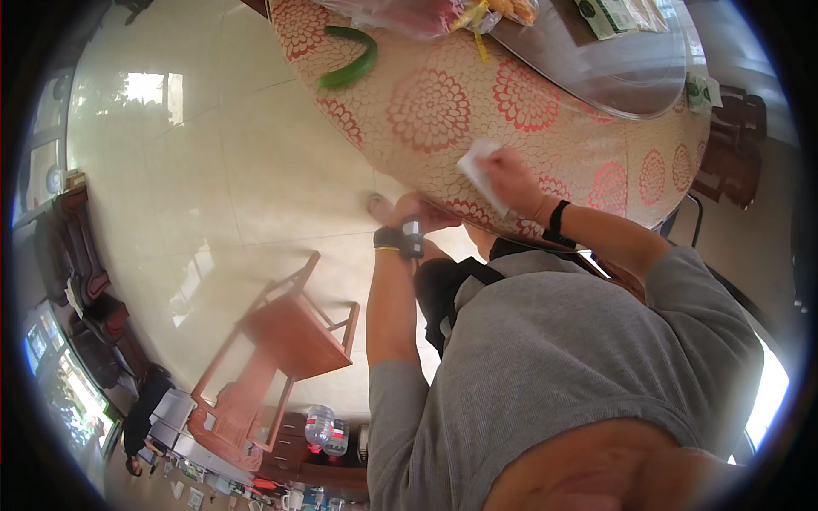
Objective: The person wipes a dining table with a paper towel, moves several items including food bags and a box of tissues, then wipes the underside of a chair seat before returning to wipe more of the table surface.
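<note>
My right hand [510, 181] presses a white cloth or paper tissue [480, 167] against the patterned tablecloth [441, 57], near the table's close edge; the hand is slightly blurred. Beside that edge, lower and to the left, is my left hand [425, 214], with a watch on its wrist. Its fingers are partly hidden by the wrist and the table edge, so whether it holds the edge is unclear. A curved green cucumber or similar long vegetable [353, 67] lies at the table's left edge.
A clear lazy Susan [613, 89] carries packets at the upper right. Plastic bags [415, 14] lie at the top. A wooden chair [297, 335] stands behind on the left, near large water bottles [319, 425]. Another person [142, 415] is far off at lower left.
</note>
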Available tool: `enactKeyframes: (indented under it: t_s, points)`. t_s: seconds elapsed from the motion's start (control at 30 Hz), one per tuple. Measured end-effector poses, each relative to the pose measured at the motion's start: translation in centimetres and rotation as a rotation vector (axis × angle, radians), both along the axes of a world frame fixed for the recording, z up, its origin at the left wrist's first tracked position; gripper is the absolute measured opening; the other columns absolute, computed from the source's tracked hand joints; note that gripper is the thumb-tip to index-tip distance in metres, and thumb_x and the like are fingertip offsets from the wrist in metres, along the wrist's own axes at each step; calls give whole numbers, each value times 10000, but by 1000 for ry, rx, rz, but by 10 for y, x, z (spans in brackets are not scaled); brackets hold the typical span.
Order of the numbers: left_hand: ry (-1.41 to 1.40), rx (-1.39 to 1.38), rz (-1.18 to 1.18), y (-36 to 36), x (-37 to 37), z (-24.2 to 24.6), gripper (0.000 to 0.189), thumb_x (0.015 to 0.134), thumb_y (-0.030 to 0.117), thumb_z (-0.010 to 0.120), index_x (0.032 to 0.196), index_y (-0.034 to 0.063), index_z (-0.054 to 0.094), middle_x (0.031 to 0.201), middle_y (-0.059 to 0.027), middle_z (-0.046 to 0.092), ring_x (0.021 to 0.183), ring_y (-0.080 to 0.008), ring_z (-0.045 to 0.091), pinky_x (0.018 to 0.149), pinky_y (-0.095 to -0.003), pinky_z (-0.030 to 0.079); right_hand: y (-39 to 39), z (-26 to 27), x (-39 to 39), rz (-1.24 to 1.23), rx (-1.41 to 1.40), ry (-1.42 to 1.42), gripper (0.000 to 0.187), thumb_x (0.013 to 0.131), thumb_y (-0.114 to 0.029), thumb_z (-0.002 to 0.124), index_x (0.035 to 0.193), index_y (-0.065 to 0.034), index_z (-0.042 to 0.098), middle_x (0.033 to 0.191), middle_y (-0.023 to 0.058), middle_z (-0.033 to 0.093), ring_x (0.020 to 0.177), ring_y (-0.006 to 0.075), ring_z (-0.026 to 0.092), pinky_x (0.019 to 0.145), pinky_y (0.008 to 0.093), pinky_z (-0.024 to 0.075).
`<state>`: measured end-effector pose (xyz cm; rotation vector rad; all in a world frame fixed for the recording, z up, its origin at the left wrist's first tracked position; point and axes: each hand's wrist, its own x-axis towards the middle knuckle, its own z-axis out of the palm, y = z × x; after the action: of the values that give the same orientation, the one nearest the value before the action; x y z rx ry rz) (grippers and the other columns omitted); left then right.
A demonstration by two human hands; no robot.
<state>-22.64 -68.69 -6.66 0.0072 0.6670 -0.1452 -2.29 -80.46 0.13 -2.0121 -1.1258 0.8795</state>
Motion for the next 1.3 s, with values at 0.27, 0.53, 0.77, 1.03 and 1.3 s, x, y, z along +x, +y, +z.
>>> enactKeyframes:
  t_s: [0.27,0.53,0.77,1.03,1.3]
  points:
    - [-58,189,99,-17,-32,-68,412,939,214,372,1262,-39,406,1229,-220,508,1108,-322,528,956,-488,428,19,-7,-63,231,149,-11,238,831,-112,574,1053,-42,621,922,117,534,857,265,549,731,340,461]
    - [-200,467,-140,-10,-15,-42,427,915,232,402,1096,-139,512,1073,-332,564,995,-458,575,913,-544,463,0,-19,2,23,192,-243,269,818,6,569,1081,-30,606,928,127,529,826,268,535,687,347,455]
    - [-180,830,-95,1,-49,-40,348,882,162,447,1124,-72,537,1028,-236,619,976,-373,615,848,-439,525,35,3,-98,487,261,-57,202,841,-44,620,1043,-24,616,947,119,578,863,217,576,719,322,473]
    - [-107,155,463,57,-165,49,495,880,254,372,1054,-172,554,1093,-313,585,1079,-430,551,984,-427,434,102,35,-112,245,87,754,250,886,-186,540,1105,-69,572,1017,79,594,897,191,558,734,311,475]
    - [-145,135,861,62,-295,100,433,864,200,399,1064,-146,564,1074,-278,607,1067,-406,563,938,-409,476,170,24,-166,-216,-157,2132,194,855,-300,487,809,-122,548,727,7,498,656,136,490,566,284,399]
